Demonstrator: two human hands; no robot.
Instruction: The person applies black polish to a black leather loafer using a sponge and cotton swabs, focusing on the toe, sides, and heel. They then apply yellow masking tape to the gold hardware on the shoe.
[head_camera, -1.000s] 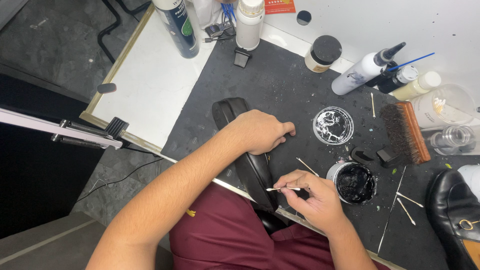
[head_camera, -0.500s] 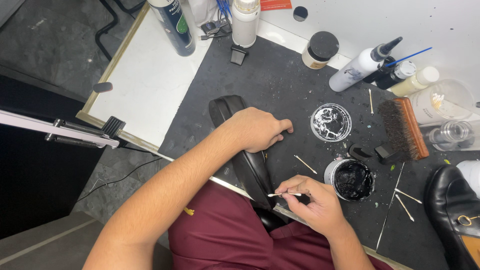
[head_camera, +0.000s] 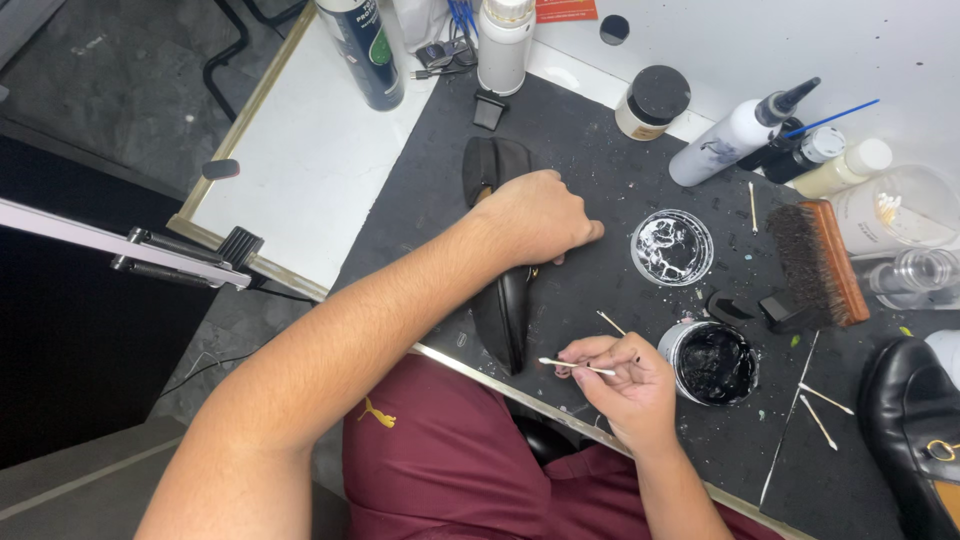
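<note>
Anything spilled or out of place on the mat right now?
Yes: used cotton swabs lie scattered by the open polish jar, pale specks dot the black mat, and the jar's smeared lid lies loose.

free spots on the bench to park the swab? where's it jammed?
Free: the white board left of the shoe, below the spray can. Also the dark mat between the left hand and the black-lidded jar. Crowded: right side, around the polish tin, its lid, the brush and bottles.
</note>
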